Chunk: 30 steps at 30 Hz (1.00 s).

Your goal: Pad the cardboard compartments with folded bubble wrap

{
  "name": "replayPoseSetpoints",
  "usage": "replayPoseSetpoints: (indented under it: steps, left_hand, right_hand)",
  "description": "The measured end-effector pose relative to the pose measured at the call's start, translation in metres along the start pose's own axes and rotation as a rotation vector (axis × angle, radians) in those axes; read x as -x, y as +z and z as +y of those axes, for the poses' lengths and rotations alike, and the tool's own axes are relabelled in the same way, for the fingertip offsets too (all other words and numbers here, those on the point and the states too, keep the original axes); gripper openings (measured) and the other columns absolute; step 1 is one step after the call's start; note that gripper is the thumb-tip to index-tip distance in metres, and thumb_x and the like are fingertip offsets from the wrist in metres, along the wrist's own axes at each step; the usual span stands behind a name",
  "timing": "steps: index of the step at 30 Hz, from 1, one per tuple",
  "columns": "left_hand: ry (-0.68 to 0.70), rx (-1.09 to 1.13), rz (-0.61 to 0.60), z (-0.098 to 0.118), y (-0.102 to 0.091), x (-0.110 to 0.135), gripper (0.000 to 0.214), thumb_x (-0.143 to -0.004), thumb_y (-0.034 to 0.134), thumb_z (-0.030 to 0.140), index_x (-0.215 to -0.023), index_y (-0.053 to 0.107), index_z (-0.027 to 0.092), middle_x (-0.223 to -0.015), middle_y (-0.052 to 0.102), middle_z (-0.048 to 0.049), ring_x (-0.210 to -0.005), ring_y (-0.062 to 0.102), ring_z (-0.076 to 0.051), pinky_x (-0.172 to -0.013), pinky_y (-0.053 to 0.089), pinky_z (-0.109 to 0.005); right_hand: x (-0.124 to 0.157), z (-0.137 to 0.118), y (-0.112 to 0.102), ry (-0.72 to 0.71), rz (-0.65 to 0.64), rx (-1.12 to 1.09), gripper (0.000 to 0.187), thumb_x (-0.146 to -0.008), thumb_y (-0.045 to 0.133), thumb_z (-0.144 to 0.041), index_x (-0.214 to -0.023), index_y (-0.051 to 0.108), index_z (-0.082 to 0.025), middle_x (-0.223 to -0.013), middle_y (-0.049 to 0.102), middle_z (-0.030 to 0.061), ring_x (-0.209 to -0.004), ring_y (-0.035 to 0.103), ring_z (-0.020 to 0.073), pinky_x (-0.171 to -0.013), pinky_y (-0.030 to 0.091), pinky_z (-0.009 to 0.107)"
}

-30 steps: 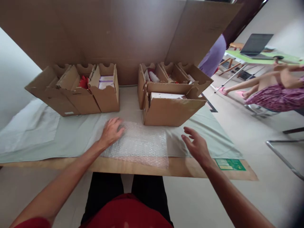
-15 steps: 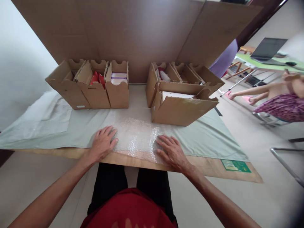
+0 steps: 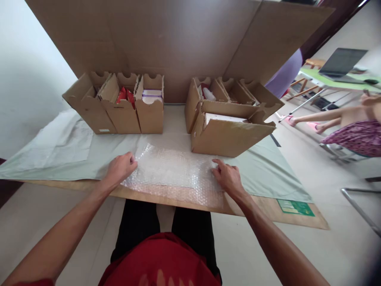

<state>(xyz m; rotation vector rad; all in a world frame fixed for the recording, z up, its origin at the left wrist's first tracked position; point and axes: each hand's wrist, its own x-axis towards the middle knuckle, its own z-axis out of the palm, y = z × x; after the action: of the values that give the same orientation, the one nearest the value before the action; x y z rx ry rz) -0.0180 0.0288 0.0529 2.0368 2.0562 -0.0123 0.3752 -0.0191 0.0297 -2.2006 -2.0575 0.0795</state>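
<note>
A clear sheet of bubble wrap (image 3: 166,169) lies spread on the pale green cloth at the table's front edge, with its near part over the bare board. At its left side my left hand (image 3: 121,169) is closed, fingers curled on the edge of the sheet. My right hand (image 3: 228,177) pinches the opposite side, its index finger a little extended and the other fingers bent. Part of each grip is hidden by the hand itself.
Behind stand cardboard file boxes: several at the left (image 3: 151,115) with red packets and white-purple boxes, several at the right (image 3: 232,137). More clear wrap (image 3: 68,139) lies at far left. A tall cardboard panel (image 3: 178,39) rises behind. A seated person is at far right.
Both hands have gone from lying flat with fingers spread to closed on the sheet's sides. They have moved apart, and the bubble wrap is spread wider.
</note>
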Motion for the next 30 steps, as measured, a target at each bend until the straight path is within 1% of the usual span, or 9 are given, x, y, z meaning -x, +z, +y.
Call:
replayPoseSetpoints:
  steps: [5, 8, 12, 16, 18, 20, 23, 27, 30]
  left_hand:
    - [0.012, -0.029, -0.038, -0.012, 0.004, 0.030, 0.057, -0.093, 0.054, 0.033, -0.147, 0.045, 0.019, -0.094, 0.075, -0.0060, -0.092, 0.072, -0.029, -0.075, 0.050, -0.034]
    - [0.055, -0.056, 0.190, -0.011, 0.004, 0.036, 0.064, -0.094, 0.055, 0.038, -0.152, 0.041, 0.014, -0.109, 0.074, -0.0139, -0.103, 0.070, -0.033, -0.084, 0.054, -0.041]
    - [0.362, -0.010, 0.435, 0.027, 0.016, 0.026, 0.058, -0.095, 0.056, 0.037, -0.148, 0.048, 0.013, -0.148, 0.055, -0.0225, -0.137, 0.053, -0.037, -0.110, 0.045, -0.051]
    - [0.612, 0.022, 0.218, 0.084, 0.045, 0.011, 0.059, -0.101, 0.045, 0.040, -0.155, 0.041, 0.015, -0.168, 0.031, -0.0191, -0.156, 0.028, -0.034, -0.123, 0.030, -0.053]
    - [0.646, -0.010, 0.087, 0.095, 0.056, 0.008, 0.061, -0.103, 0.040, 0.042, -0.157, 0.038, 0.013, -0.169, 0.028, -0.0186, -0.158, 0.023, -0.032, -0.127, 0.021, -0.052]
    - [0.653, -0.042, 0.030, 0.086, 0.061, 0.008, 0.063, -0.104, 0.038, 0.045, -0.158, 0.036, 0.014, -0.170, 0.026, -0.0170, -0.159, 0.021, -0.031, -0.129, 0.015, -0.052]
    - [0.604, -0.067, 0.034, 0.044, 0.056, 0.013, 0.064, -0.103, 0.039, 0.046, -0.160, 0.034, 0.016, -0.171, 0.022, -0.0148, -0.160, 0.017, -0.030, -0.129, 0.011, -0.052]
    - [0.436, -0.127, 0.097, -0.022, 0.046, 0.029, 0.063, -0.103, 0.037, 0.045, -0.158, 0.037, 0.014, -0.169, 0.027, -0.0178, -0.159, 0.022, -0.031, -0.128, 0.015, -0.054]
    - [0.304, -0.138, 0.184, -0.048, 0.036, 0.039, 0.060, -0.104, 0.033, 0.044, -0.153, 0.043, 0.012, -0.166, 0.033, -0.0218, -0.157, 0.026, -0.036, -0.125, 0.020, -0.058]
  right_hand:
    - [0.002, 0.011, -0.010, -0.008, -0.022, 0.062, 0.040, -0.092, 0.055, -0.024, -0.129, 0.067, -0.018, -0.091, 0.078, 0.0083, -0.090, 0.070, 0.0270, -0.083, 0.040, 0.038]
    - [0.010, 0.011, -0.019, -0.002, 0.079, 0.126, 0.036, -0.094, 0.058, -0.030, -0.126, 0.069, -0.017, -0.109, 0.076, 0.0144, -0.101, 0.068, 0.0319, -0.085, 0.042, 0.042]
    - [0.015, -0.026, -0.017, -0.136, 0.231, 0.036, 0.037, -0.097, 0.055, -0.032, -0.129, 0.066, -0.016, -0.135, 0.066, 0.0174, -0.119, 0.060, 0.0357, -0.095, 0.043, 0.048]
    - [0.007, -0.088, 0.013, -0.379, 0.099, -0.105, 0.049, -0.096, 0.047, -0.022, -0.144, 0.055, -0.016, -0.154, 0.052, 0.0153, -0.139, 0.048, 0.0333, -0.107, 0.041, 0.049]
    - [0.006, -0.103, 0.028, -0.408, 0.018, -0.138, 0.051, -0.098, 0.043, -0.022, -0.147, 0.052, -0.015, -0.156, 0.050, 0.0152, -0.144, 0.044, 0.0321, -0.112, 0.038, 0.048]
    - [0.011, -0.099, 0.037, -0.382, -0.004, -0.141, 0.052, -0.101, 0.041, -0.029, -0.149, 0.050, -0.014, -0.158, 0.047, 0.0157, -0.147, 0.040, 0.0328, -0.116, 0.034, 0.050]
    - [0.029, -0.065, 0.040, -0.297, 0.020, -0.107, 0.056, -0.103, 0.040, -0.041, -0.154, 0.044, -0.017, -0.162, 0.042, 0.0144, -0.150, 0.036, 0.0336, -0.119, 0.030, 0.052]
    - [0.061, -0.010, 0.034, -0.157, 0.064, -0.041, 0.057, -0.105, 0.038, -0.045, -0.154, 0.043, -0.018, -0.161, 0.043, 0.0147, -0.150, 0.036, 0.0327, -0.119, 0.032, 0.052]
    - [0.076, 0.016, 0.024, -0.067, 0.117, 0.005, 0.053, -0.105, 0.037, -0.045, -0.150, 0.048, -0.020, -0.155, 0.050, 0.0158, -0.147, 0.041, 0.0351, -0.115, 0.037, 0.055]
